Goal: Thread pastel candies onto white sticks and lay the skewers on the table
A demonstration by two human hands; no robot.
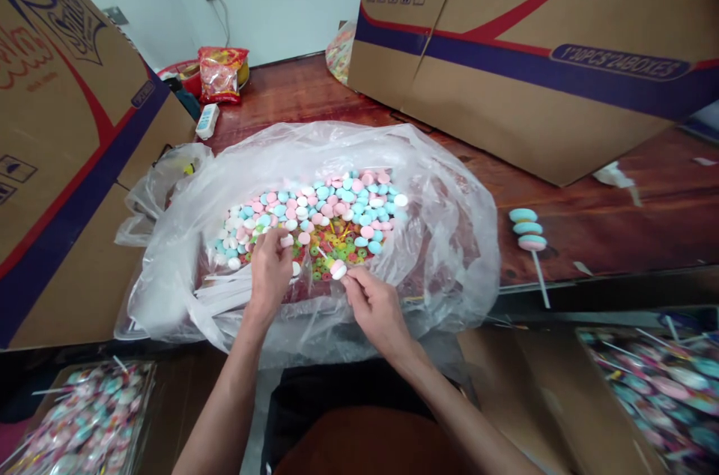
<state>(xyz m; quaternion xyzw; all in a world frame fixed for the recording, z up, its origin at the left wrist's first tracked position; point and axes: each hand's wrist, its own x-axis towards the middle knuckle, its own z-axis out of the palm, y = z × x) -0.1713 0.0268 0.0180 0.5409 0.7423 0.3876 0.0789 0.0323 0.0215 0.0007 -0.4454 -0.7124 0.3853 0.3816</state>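
Observation:
My right hand (375, 304) pinches a candy stick (338, 270) between thumb and fingers. On it sit a pink and a white candy and a small yellowish-green piece, and its thin white stick points up and left. Fingers curled, my left hand (270, 269) is over the left part of the pile, with a pink candy (287, 240) at its fingertips. Spread around both hands is a heap of pink, blue and white candies (337, 196). Small green, yellow and red rings (345, 239) lie nearer to me. Clear plastic sheeting (454, 235) surrounds the heap.
Large cardboard boxes stand at left (151, 168) and right (477, 100). A finished-looking candy stick (528, 228) appears at the table's right. White sticks (225, 294) lie beside my left wrist. Containers of wrapped candy sticks sit low at left (93, 415) and right (663, 392).

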